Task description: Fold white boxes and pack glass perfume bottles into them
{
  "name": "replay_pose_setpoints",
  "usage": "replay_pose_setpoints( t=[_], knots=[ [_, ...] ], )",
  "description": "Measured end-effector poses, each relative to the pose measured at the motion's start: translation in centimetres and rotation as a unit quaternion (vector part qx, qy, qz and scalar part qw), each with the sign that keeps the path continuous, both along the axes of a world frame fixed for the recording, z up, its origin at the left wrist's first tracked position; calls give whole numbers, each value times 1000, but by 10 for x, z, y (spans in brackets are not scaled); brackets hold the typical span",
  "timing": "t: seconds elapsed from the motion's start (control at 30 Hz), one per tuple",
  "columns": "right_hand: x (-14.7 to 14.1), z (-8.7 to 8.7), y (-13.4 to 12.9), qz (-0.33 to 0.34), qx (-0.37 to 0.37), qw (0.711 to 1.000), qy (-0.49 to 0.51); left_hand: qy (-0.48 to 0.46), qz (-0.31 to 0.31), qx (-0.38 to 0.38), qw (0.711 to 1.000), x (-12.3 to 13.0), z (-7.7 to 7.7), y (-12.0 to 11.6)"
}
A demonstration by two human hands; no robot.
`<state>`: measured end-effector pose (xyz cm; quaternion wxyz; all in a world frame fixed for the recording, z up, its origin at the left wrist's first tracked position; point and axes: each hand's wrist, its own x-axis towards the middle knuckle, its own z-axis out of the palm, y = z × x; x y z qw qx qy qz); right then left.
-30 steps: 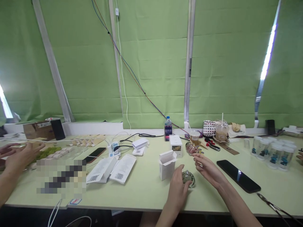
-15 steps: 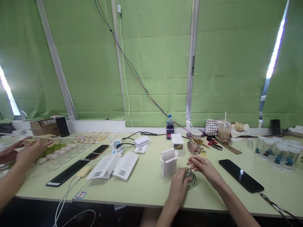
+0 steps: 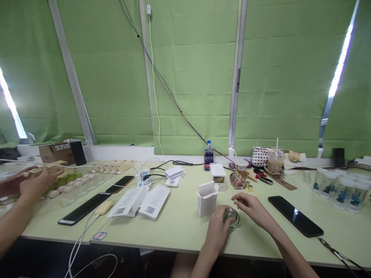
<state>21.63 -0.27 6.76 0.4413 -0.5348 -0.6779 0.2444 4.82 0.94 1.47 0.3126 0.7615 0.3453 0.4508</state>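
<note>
My left hand point(image 3: 219, 227) is wrapped round a small round clear glass object point(image 3: 234, 218) with something greenish showing in it, low on the table. Just to its upper right hovers my right hand point(image 3: 249, 206), thumb and fingertips pinched together. Whatever those fingertips hold, if anything, is too small to make out. An opened white box point(image 3: 207, 199) stands upright left of the glass object, flaps raised. Behind it is another white box point(image 3: 218, 177) with a dark picture. A similar glass object point(image 3: 238, 180) with reddish contents sits farther back.
A black phone point(image 3: 295, 215) and long-handled pliers point(image 3: 337, 253) lie to the right, near clear tubes point(image 3: 342, 193) with blue contents. White packets point(image 3: 153, 201) and a power strip point(image 3: 142, 179) are left. A co-worker's hands point(image 3: 36, 181) work at the far left. Drinks point(image 3: 274, 161) stand behind.
My right hand has drawn slightly right, away from the glass object. My left hand keeps its grip. The whole view has shifted a little.
</note>
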Motion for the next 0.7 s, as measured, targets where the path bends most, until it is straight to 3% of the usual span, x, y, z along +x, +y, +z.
replay_pose_setpoints(
  t=[0.1, 0.3, 0.43, 0.7],
  knots=[
    [-1, 2, -2, -32, 45, 995, -77, -2, 0, 1, 1000, 0, -1, 0],
    [-8, 0, -5, -32, 64, 984, -164, 1, -14, 9, 1000, 0, -1, -1],
    [-10, -4, -3, -27, 123, 967, -223, 1, -17, 8, 1000, 0, -5, 2],
    [-12, -3, 0, 29, 133, 969, -205, -10, -22, -1, 1000, 0, -6, 4]
  ],
)
